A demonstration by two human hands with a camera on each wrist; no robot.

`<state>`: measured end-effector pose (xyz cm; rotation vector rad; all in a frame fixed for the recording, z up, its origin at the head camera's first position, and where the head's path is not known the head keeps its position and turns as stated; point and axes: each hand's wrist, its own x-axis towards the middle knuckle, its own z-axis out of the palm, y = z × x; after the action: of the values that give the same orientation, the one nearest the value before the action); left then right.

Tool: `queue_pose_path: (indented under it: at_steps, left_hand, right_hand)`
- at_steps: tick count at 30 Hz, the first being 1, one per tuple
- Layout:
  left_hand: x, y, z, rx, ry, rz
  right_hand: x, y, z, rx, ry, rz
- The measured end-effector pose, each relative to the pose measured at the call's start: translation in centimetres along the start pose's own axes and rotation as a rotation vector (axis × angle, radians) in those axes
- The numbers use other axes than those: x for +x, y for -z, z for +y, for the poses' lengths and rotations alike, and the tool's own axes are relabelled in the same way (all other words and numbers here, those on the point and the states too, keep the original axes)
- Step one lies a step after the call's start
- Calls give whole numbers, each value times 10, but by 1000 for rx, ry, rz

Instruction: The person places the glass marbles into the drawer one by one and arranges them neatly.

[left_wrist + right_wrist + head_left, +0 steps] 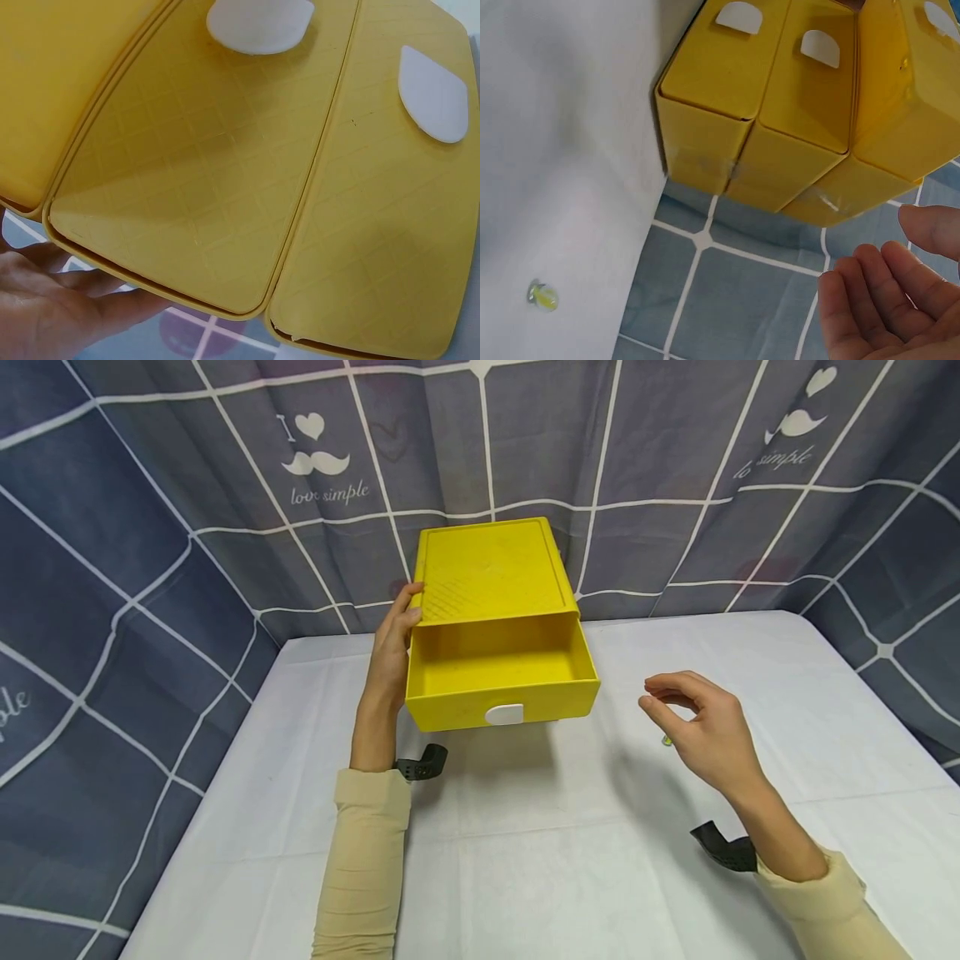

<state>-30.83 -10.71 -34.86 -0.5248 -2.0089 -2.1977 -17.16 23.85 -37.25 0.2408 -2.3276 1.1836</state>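
Observation:
A yellow drawer cabinet (491,564) with three stacked drawers stands at the back of the table. Its top drawer (502,700) is pulled out, its yellow inside showing from above. White tabs serve as handles, such as the middle drawer's tab (259,24). Along the cabinet's left side lies my left hand (392,652), its extended fingers touching the wall near the top. My right hand (705,727) hovers right of the drawer, fingers loosely bent and thumb apart, holding nothing. On the table beneath it sits a small clear piece with yellow-green inside (543,295).
A white cloth covers the table (525,877). Grey curtain (660,460) with white lines hangs right behind the cabinet and along both sides. Dark straps circle both wrists, among them the right strap (723,847).

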Motion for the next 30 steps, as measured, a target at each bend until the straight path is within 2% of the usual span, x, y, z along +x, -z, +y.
queue_pose_path:
  at_steps: [15,30]
  left_hand:
    - [1,0,0,27,11,15]
    - [0,-1,-1,10,21,20]
  right_hand:
    - [-6,5,9,-32,-25,1]
    - [-17,8,27,-97,-48,-26]
